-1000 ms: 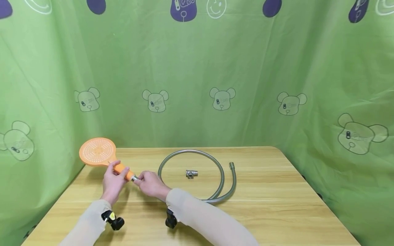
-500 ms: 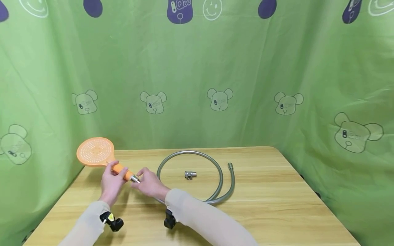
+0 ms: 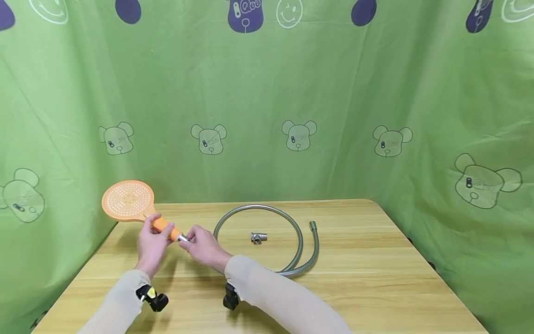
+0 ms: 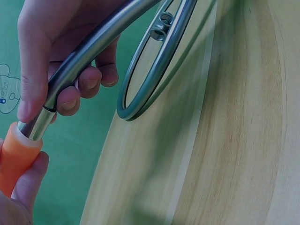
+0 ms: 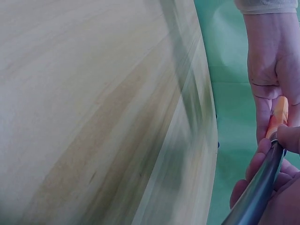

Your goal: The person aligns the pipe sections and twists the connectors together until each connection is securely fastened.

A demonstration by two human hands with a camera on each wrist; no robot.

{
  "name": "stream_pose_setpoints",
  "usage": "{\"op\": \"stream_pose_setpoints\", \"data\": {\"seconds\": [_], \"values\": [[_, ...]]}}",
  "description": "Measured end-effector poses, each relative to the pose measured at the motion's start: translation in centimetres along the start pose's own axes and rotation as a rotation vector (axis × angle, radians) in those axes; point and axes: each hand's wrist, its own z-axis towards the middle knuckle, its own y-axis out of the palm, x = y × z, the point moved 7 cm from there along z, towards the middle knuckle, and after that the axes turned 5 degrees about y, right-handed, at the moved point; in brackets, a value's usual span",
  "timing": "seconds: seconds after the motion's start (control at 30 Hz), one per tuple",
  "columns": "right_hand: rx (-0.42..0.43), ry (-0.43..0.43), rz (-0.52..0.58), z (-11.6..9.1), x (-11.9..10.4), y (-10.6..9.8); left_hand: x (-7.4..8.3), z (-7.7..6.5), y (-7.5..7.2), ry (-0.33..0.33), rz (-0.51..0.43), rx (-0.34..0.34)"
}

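Green cloth [image 3: 258, 83] printed with bear faces hangs around a wooden table [image 3: 375, 273], the topmost prints cut off. Above the table's far left part, the left hand [image 3: 151, 245] grips the handle of an orange shower head [image 3: 135, 206], thumb and fingers bent around it and covering some of it. The right hand [image 3: 205, 246] is closed around one end of a grey hose [image 3: 301, 241], its thumb along the metal sleeve [image 4: 42, 124] there. That sleeve meets the handle's open end, its tip inside the pale rim; how deep it sits cannot be told. Most of the left hand falls outside its own wrist view, and from above the right hand hides the gripped stretch of hose. Farther out, the hose lies in a loop, partly behind the right forearm, its free end standing apart to the right. Within the loop rests a small metal fitting [image 3: 258, 238], its openings hard to make out from above.
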Motion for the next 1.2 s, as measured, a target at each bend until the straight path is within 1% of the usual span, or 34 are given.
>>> {"op": "stream_pose_setpoints", "data": {"seconds": [0.17,0.3,0.47,0.6,0.77,1.03,1.2], "values": [[0.0,-0.013,0.002,0.1,0.2,0.1,0.1,-0.1,0.0,0.008,0.003,0.01],[0.003,-0.011,0.028,0.2,0.5,0.2,0.1,-0.1,0.1,0.016,0.005,0.019],[-0.02,-0.013,0.077,0.2,0.6,0.2,0.1,-0.1,0.1,0.015,0.009,0.024],[-0.036,0.0,0.089,0.2,0.7,0.1,0.1,-0.1,0.1,0.017,0.004,0.022],[-0.03,0.021,0.07,0.2,1.1,-0.2,0.1,-0.1,0.1,0.018,-0.003,0.021],[0.004,-0.052,0.014,-0.1,0.6,-0.4,0.3,-0.1,0.1,0.008,-0.006,0.016],[-0.011,-0.073,-0.013,-0.2,0.1,-0.2,0.5,0.1,0.0,0.008,-0.013,0.027]]}}
